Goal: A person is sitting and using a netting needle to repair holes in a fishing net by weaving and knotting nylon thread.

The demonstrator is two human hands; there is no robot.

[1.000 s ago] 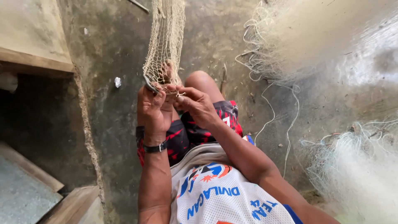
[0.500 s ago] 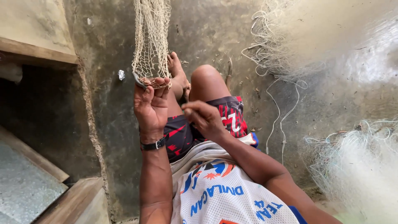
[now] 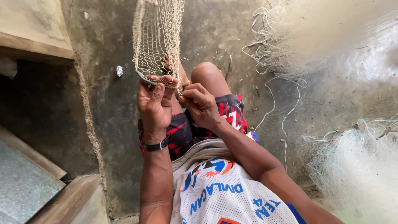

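We find the left hand [image 3: 154,103] closed on the net [image 3: 157,41] edge at 12 o'clock with a dark tool [image 3: 145,78], the right hand [image 3: 200,103] pinching twine beside it: knotting under way, tension needed next.

Person in a sports jersey and patterned shorts, seen from above.

A sleeveless white mesh jersey [image 3: 224,195] with blue lettering and an orange-and-blue emblem; black shorts with red jagged pattern [image 3: 224,118]; a black wristband [image 3: 156,145] on the left wrist. Arms, knee and foot are bare.
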